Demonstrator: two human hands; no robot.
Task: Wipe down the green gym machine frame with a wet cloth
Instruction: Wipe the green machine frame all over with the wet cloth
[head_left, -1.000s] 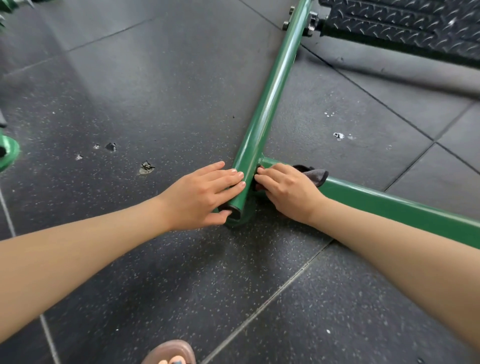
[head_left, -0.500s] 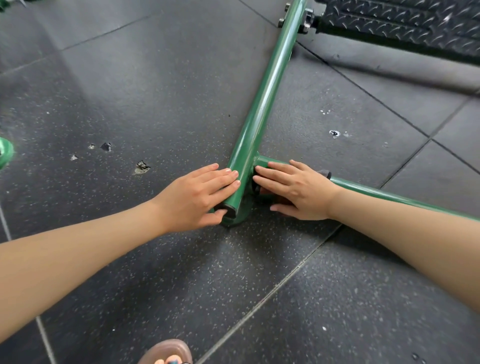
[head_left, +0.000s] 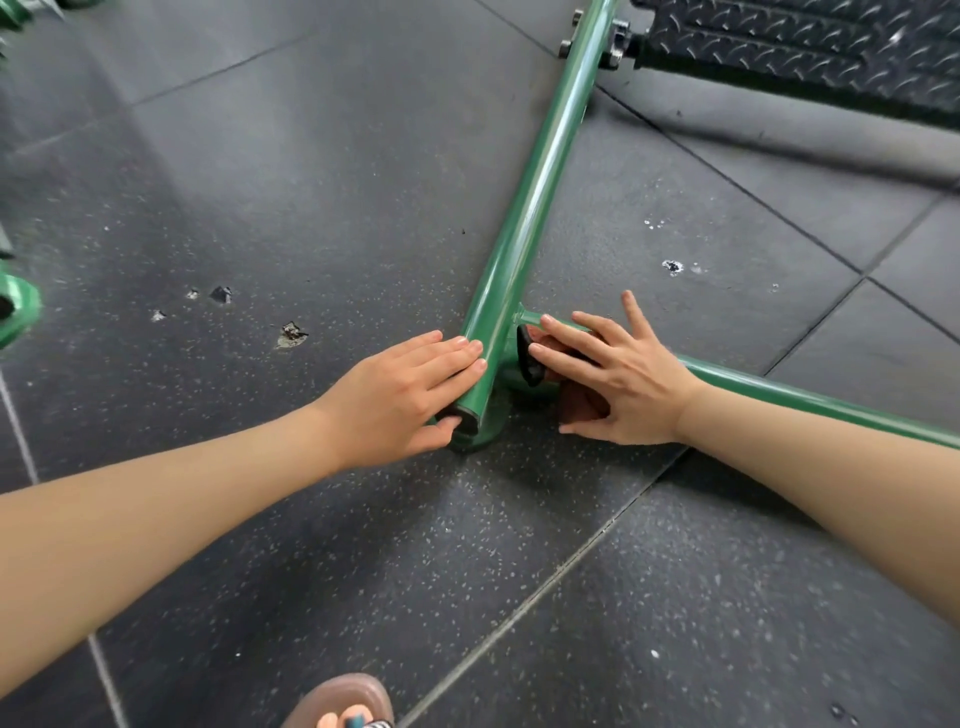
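The green machine frame lies low on the floor: a long tube (head_left: 540, 176) runs from the top down to a capped end, and a second tube (head_left: 810, 400) branches off to the right at a welded joint. My left hand (head_left: 405, 395) wraps the capped end of the long tube, fingers over the top and thumb below. My right hand (head_left: 618, 374) presses a dark cloth (head_left: 530, 358) against the joint on the branch tube, fingers spread flat over it. Most of the cloth is hidden under the palm.
Dark speckled rubber floor tiles (head_left: 311, 156) with a few chipped spots (head_left: 291, 335). A black diamond-plate footplate (head_left: 800, 47) is bolted to the tube at top right. Another green machine foot (head_left: 15, 309) sits at the left edge. My sandalled foot (head_left: 343, 701) shows at the bottom.
My right hand has slid down and spread its fingers over the cloth at the joint, bunching the cloth under the palm. The left hand keeps its hold on the tube end.
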